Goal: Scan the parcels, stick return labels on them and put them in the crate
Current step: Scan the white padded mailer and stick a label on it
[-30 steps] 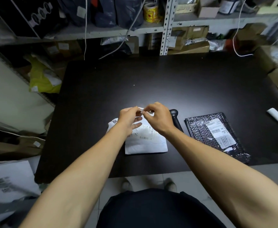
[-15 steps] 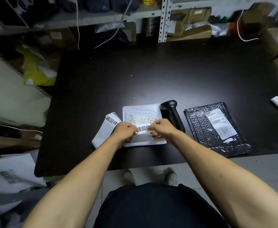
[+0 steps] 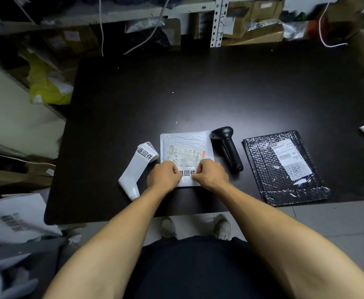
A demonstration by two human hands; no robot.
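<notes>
The step in hand looks like the sticking of a return label: both hands meet over the white parcel [image 3: 186, 147], which lies flat near the front edge of the table [image 3: 198, 93], a little left of its middle. The left hand [image 3: 164, 175] and the right hand [image 3: 211, 174] are curled knuckles-up, and between them shows the return label [image 3: 187, 173] with its bold black characters, lying on the lower part of the parcel below its printed shipping slip. Both hands seem to pinch or press the label's ends, but the fingertips are hidden under the knuckles, so I cannot tell how much of it is already stuck down.

Just left of the parcel lies the strip of return labels [image 3: 137, 167], its far end curled over. The black scanner [image 3: 227, 147] lies just right of the parcel, handle toward the front edge. Further right, near the front right corner, the black bubble mailer [image 3: 282, 167] waits with its own slip facing up.

No crate is in view. The next move probably calls for smoothing the label flat from the middle outward, then lifting the parcel away to the crate, wherever it stands
</notes>
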